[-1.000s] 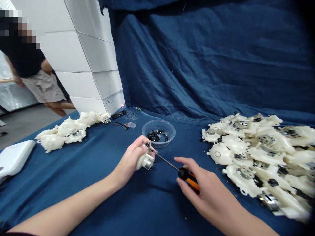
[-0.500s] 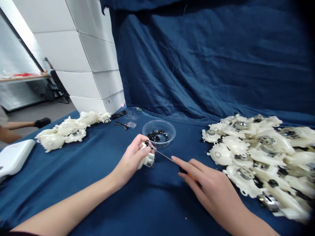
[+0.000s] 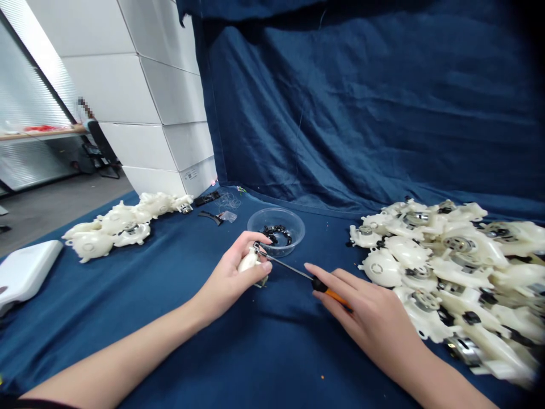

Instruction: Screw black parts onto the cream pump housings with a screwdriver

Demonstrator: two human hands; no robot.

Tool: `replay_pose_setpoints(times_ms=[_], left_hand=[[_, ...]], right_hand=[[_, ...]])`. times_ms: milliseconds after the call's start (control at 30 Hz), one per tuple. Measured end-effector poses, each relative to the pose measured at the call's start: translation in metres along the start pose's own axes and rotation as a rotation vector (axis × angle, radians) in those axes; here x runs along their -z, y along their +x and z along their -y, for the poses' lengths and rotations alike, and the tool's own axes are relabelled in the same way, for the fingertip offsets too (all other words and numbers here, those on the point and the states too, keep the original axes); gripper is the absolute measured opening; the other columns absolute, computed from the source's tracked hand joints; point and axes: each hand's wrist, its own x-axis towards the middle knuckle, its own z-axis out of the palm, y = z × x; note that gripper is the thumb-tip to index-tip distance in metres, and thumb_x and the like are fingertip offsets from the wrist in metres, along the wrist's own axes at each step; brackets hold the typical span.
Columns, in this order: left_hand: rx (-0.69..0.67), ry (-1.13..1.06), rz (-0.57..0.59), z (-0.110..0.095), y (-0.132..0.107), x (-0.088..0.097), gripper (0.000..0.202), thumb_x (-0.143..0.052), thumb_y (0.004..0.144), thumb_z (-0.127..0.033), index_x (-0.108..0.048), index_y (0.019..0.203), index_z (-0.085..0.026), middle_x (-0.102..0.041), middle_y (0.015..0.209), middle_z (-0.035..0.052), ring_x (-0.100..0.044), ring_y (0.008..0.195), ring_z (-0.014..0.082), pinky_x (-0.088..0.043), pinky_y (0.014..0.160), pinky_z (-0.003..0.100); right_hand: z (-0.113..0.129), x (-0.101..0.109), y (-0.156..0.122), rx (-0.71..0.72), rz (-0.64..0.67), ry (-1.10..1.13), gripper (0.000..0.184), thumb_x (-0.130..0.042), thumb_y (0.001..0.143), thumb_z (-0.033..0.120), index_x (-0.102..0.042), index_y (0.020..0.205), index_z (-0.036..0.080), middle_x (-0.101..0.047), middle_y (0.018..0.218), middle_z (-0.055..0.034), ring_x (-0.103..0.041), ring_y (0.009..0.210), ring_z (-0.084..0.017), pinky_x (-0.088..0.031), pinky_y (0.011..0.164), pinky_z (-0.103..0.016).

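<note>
My left hand (image 3: 232, 272) is closed around a small white plastic housing with a metal motor (image 3: 251, 262), held just above the blue cloth. My right hand (image 3: 361, 309) grips a screwdriver with an orange and black handle (image 3: 330, 292); its thin shaft (image 3: 285, 267) runs up and left, and its tip rests on the top of the housing near my left thumb. Just behind the housing stands a clear plastic bowl (image 3: 259, 222) with small black parts in it.
A large heap of white motor housings (image 3: 447, 272) fills the right side of the table. A smaller pile of them (image 3: 114, 227) lies at the left, with a white flat device (image 3: 23, 272) at the left edge. White boxes (image 3: 157, 113) are stacked behind; blue cloth hangs as a backdrop.
My left hand turned the housing slightly and closed further over it. My right hand shifted on the screwdriver handle. A person who stood at the far left has walked out of view.
</note>
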Motion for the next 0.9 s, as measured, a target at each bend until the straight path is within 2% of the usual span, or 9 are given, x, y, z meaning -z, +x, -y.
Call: replay_pose_setpoints(times_ms=[100, 200, 300, 467, 567, 667, 767, 900], left_hand=[[0.000, 0.028, 0.006, -0.0016, 0.0010, -0.0003, 0.034, -0.071, 0.090, -0.039, -0.055, 0.118, -0.025, -0.059, 0.096, -0.0020, -0.056, 0.077, 0.0080, -0.046, 0.073, 0.021], [-0.008, 0.042, 0.003, -0.0015, 0.0026, 0.0000, 0.033, -0.071, 0.090, -0.038, -0.056, 0.116, -0.025, -0.059, 0.097, -0.0016, -0.056, 0.077, 0.0083, -0.047, 0.073, 0.021], [-0.019, 0.062, 0.005, -0.0009, 0.0032, 0.0007, 0.033, -0.071, 0.090, -0.039, -0.057, 0.115, -0.024, -0.059, 0.096, -0.0016, -0.056, 0.077, 0.0083, -0.047, 0.072, 0.021], [-0.036, 0.160, 0.015, -0.0017, 0.0011, 0.0021, 0.034, -0.070, 0.091, -0.041, -0.057, 0.117, -0.025, -0.058, 0.094, -0.0030, -0.054, 0.074, 0.0076, -0.044, 0.071, 0.020], [-0.047, 0.197, 0.011, -0.0019, 0.0005, 0.0032, 0.036, -0.071, 0.090, -0.043, -0.057, 0.118, -0.025, -0.059, 0.093, -0.0024, -0.053, 0.074, 0.0086, -0.043, 0.070, 0.021], [-0.041, 0.193, -0.001, -0.0012, 0.0006, 0.0035, 0.037, -0.072, 0.089, -0.044, -0.057, 0.117, -0.024, -0.059, 0.093, -0.0018, -0.054, 0.076, 0.0098, -0.044, 0.071, 0.022], [-0.033, 0.199, -0.024, -0.0009, 0.0003, 0.0027, 0.035, -0.072, 0.089, -0.044, -0.058, 0.113, -0.023, -0.060, 0.093, -0.0017, -0.054, 0.075, 0.0099, -0.044, 0.071, 0.022], [-0.041, 0.212, -0.029, -0.0022, -0.0012, 0.0010, 0.033, -0.071, 0.089, -0.042, -0.059, 0.114, -0.023, -0.061, 0.094, -0.0013, -0.054, 0.074, 0.0095, -0.044, 0.070, 0.021]], right_hand=[[0.0007, 0.0023, 0.0000, 0.005, 0.021, -0.011, 0.050, -0.048, 0.108, 0.032, -0.038, 0.157, 0.034, -0.070, 0.093, -0.0002, -0.071, 0.070, -0.017, -0.050, 0.058, -0.028], [0.0026, 0.0029, -0.0006, -0.102, 0.021, 0.181, 0.041, -0.056, 0.104, 0.033, -0.049, 0.144, 0.031, -0.074, 0.103, -0.0011, -0.075, 0.085, -0.018, -0.057, 0.072, -0.028], [0.0025, 0.0027, -0.0008, -0.178, 0.006, 0.309, 0.025, -0.062, 0.101, 0.036, -0.059, 0.124, 0.029, -0.074, 0.108, -0.0014, -0.075, 0.094, -0.018, -0.058, 0.079, -0.028], [-0.0015, 0.0036, -0.0006, -0.092, -0.035, 0.230, 0.026, -0.056, 0.105, 0.035, -0.061, 0.130, 0.030, -0.075, 0.113, -0.0031, -0.075, 0.091, -0.019, -0.056, 0.076, -0.030], [-0.0017, 0.0053, 0.0006, -0.115, -0.006, 0.239, 0.026, -0.057, 0.105, 0.035, -0.061, 0.129, 0.032, -0.076, 0.114, -0.0014, -0.076, 0.091, -0.019, -0.058, 0.076, -0.029], [-0.0006, 0.0073, 0.0024, -0.175, 0.007, 0.285, 0.026, -0.064, 0.100, 0.036, -0.063, 0.125, 0.030, -0.077, 0.103, -0.0014, -0.076, 0.084, -0.018, -0.059, 0.073, -0.028], [-0.0018, 0.0079, 0.0025, -0.154, -0.060, 0.288, 0.024, -0.069, 0.096, 0.033, -0.064, 0.117, 0.025, -0.077, 0.101, -0.0037, -0.076, 0.085, -0.019, -0.060, 0.073, -0.028], [-0.0062, 0.0067, 0.0003, -0.047, -0.180, 0.194, 0.021, -0.065, 0.100, 0.028, -0.066, 0.120, 0.023, -0.077, 0.109, -0.0060, -0.076, 0.094, -0.021, -0.060, 0.086, -0.034]])
